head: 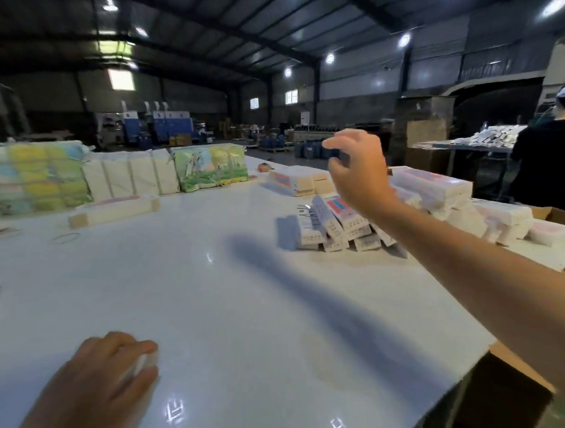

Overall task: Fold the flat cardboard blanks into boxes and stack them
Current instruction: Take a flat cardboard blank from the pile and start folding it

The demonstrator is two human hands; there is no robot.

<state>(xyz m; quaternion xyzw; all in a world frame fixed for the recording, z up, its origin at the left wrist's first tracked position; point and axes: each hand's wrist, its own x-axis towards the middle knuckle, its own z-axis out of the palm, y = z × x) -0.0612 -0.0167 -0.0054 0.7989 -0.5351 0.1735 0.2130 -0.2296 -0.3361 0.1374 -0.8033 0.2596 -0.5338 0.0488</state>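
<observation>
White table (239,308): I count folded boxes (335,228) piled right, bundled blanks (128,176) left (many remain). My right hand (356,171) hovers, fingers loosely curled, empty; left hand (109,374) grips one blank (146,361).

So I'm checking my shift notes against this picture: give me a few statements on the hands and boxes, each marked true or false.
1. The left hand grips a small white box near the white table's front edge. True.
2. The right hand lies flat on the table. False: it is raised above the heap of white folded boxes.
3. A rubber band lies on the table. True.
4. The heap stands in neat upright columns. False: the boxes lean untidily.
</observation>
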